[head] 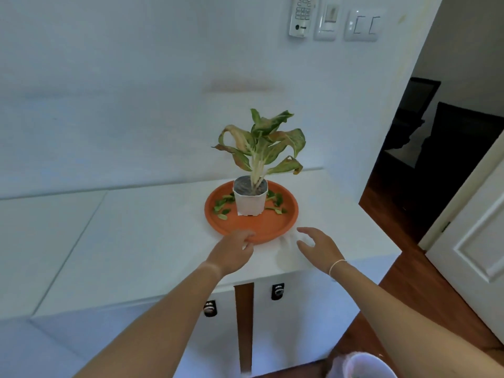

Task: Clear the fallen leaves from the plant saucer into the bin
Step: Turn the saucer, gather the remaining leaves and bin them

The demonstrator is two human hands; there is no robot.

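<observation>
While both hands' fingers spread loosely, green leaves (222,205) litter the terracotta saucer (261,225).

Remote control (301,16) and 2 switch plates (361,24) mounted on white wall. 2 dark knobs (277,291) fixed on white cabinet (136,241). Door (474,241) seen at right.

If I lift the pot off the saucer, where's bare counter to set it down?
Left of the orange saucer the white counter lies bare. A narrower strip runs right of it to the counter edge. The near strip is crowded by the left hand and right hand; leaves flank the pot.
</observation>
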